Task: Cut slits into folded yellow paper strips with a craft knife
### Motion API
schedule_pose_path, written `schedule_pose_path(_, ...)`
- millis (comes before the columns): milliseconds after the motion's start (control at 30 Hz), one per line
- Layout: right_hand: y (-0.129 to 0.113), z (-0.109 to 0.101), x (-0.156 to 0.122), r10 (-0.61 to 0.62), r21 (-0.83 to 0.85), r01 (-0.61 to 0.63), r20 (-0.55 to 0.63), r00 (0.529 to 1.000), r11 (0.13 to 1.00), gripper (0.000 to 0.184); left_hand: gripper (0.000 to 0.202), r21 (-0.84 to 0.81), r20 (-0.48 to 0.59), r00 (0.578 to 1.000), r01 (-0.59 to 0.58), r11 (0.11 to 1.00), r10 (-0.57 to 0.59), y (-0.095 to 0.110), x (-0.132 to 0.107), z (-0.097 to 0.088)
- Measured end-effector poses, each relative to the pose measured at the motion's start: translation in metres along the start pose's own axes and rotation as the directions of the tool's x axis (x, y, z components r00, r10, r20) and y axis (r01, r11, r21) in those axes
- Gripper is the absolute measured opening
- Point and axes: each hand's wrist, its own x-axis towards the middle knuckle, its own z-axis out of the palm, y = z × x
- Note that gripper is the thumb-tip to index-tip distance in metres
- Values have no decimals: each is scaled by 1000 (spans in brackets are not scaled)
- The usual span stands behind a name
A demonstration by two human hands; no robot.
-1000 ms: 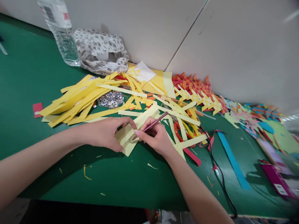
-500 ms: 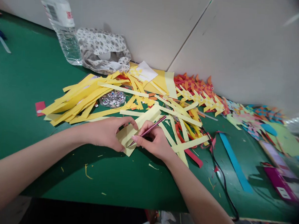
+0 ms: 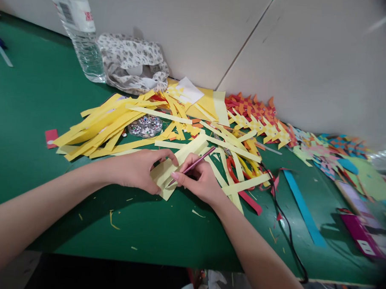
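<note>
My left hand [image 3: 137, 169] pinches and pins a pale yellow paper piece [image 3: 168, 171] flat on the green table [image 3: 28, 111]. My right hand [image 3: 199, 179] is closed round a thin maroon pencil [image 3: 198, 161], whose tip rests on that paper near my left fingers. A heap of yellow paper strips [image 3: 117, 120] lies just beyond both hands. A small clear container of googly eyes [image 3: 145, 126] sits among the strips.
A water bottle [image 3: 79, 29] and a patterned cloth pouch [image 3: 132, 63] stand at the back by the wall. Woven paper fish [image 3: 261, 119] line the wall to the right. Orange-handled scissors [image 3: 235, 169], a black cable [image 3: 285, 225], a blue strip [image 3: 300, 206] and a purple box [image 3: 360, 235] lie to the right.
The pencil tip has shifted slightly along the yellow paper; both hands stay in nearly the same place. The view has drifted a little.
</note>
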Motion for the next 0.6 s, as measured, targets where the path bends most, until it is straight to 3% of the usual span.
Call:
schedule_pose_path(167, 0, 0, 1, 18, 7, -17, -49, 999, 1000, 38, 67, -24, 7, 1000, -9, 1000, 9, -2, 0, 1)
schedule_pose_path(400, -1, 0, 0, -4, 14, 4, 6, 1000, 1000, 35, 68, -4, 8, 1000, -3, 1000, 3, 0, 0, -1)
schedule_pose_path(600, 0, -1, 1, 12, 30, -11, -53, 999, 999, 37, 66, -9, 15, 1000, -8, 1000, 8, -1, -1, 0)
